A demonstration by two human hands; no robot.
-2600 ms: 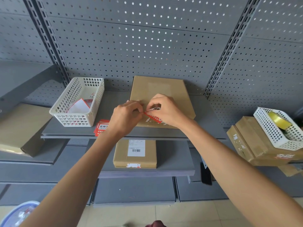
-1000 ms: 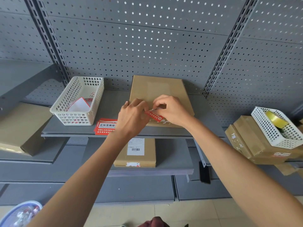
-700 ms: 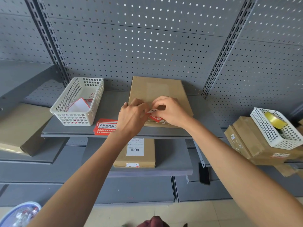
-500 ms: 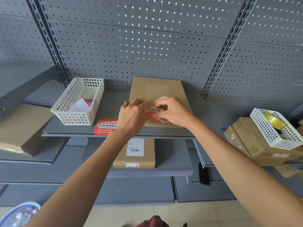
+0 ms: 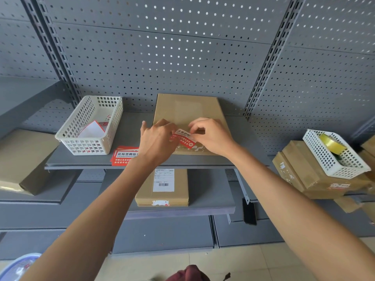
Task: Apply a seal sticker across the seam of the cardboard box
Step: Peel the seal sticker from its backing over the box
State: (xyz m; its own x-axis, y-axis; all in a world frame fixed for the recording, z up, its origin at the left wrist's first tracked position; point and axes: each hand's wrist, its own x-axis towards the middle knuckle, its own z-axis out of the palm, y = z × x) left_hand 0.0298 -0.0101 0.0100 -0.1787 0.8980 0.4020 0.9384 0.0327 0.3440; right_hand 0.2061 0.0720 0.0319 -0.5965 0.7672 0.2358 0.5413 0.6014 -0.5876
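While both hands work at the near end of the cardboard box [image 5: 187,112], which lies flat on the grey shelf [image 5: 239,136] against the pegboard, the seal sticker [image 5: 185,138] sits between them, red with white print, held over the box's near edge; whether any part has touched down on the cardboard I cannot tell. Left hand [image 5: 157,141]: fingers curled closed, tips pinching the sticker's left end. Right hand [image 5: 211,136]: thumb and forefinger closed on the right end, other fingers loosely bent. Seam appears as a dark line just near of the sticker, partly hidden by the right hand. Spare stickers [image 5: 123,158] lie on the shelf left of the box, beside a white basket [image 5: 91,126].

Risks, as judgement: sticker looks tilted relative to the seam; pressed down so, it would sit skewed or miss one flap. Uneven tension between the two pinches could crease it or trap a bubble; adhesive may cling to fingertips on release and lift an end.
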